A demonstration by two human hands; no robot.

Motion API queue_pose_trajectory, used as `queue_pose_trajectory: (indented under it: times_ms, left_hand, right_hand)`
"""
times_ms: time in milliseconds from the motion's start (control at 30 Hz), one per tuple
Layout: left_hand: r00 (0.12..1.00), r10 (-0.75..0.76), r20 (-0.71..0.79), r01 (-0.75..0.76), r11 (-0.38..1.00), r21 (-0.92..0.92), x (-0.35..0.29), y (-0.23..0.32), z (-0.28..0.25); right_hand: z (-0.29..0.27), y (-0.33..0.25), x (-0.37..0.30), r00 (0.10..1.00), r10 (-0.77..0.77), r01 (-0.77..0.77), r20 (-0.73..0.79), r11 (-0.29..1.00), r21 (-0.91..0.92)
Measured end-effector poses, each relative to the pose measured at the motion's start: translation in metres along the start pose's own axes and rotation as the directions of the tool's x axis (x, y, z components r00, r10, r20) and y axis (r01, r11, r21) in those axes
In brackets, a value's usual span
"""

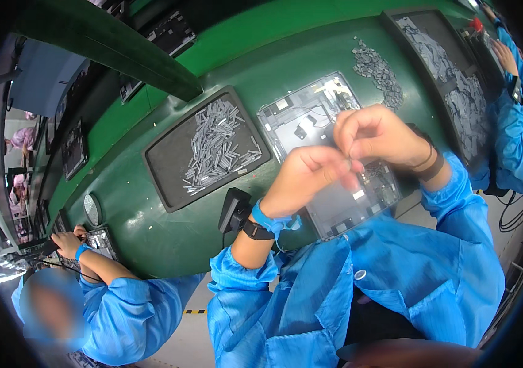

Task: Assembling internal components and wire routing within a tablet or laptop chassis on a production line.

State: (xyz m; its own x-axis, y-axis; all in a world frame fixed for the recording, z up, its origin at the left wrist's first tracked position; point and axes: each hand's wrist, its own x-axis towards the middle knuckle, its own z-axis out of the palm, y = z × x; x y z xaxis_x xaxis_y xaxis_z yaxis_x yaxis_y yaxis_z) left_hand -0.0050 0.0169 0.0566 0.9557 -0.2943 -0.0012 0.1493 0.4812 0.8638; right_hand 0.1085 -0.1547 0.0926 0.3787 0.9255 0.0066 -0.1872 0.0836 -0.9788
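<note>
Both hands are held close together over a flat grey casing point(330, 213), which is laid at a slant along the near edge of the green table point(301, 60), prob. so it's kept directly under the work. In the R hand point(385, 136), thumb & index are closed to a pinch, w/ a tiny piece point(350, 163) seemingly nipped at the tips; its exact shape can't be told. The L hand point(305, 176) is brought up from below, fingers bent toward the same spot; its tips are blurred, so how far they're open, or whether the piece is also gripped there, can't be told. Hands are raised clear of the casing, presumably b/c both sets of fingertips are needed on so small a part.

To the L, a dark tray point(164, 161) is filled w/ loose grey strips point(215, 138), its rim likely keeping them from being scattered. Beyond the R hand, a heap of small grey pieces point(379, 72) is left on bare tabletop, prob. for easy reach. A longer tray point(442, 29) w/ more pieces is set farther R. A blue wristband point(272, 223) is worn on the L wrist, maybe for grounding.
</note>
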Motion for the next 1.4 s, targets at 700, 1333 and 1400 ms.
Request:
queue_pose_trajectory:
  times_ms: [700,1333,1400]
  left_hand:
    - [0.819,0.558,-0.133,0.274,-0.177,0.945,-0.023,0.048,-0.114]
    - [0.793,0.276,-0.543,-0.029,0.908,0.419,0.006,0.014,-0.029]
    - [0.852,0.181,-0.491,-0.045,0.960,0.276,0.015,-0.001,-0.024]
  right_hand:
    - [-0.095,-0.003,0.046,0.984,-0.175,0.017,0.031,-0.083,-0.996]
    - [-0.066,0.034,0.036,0.853,-0.422,-0.225,-0.307,0.233,-0.946]
    - [-0.063,0.040,0.040,0.815,-0.501,-0.221,-0.293,0.199,-0.955]
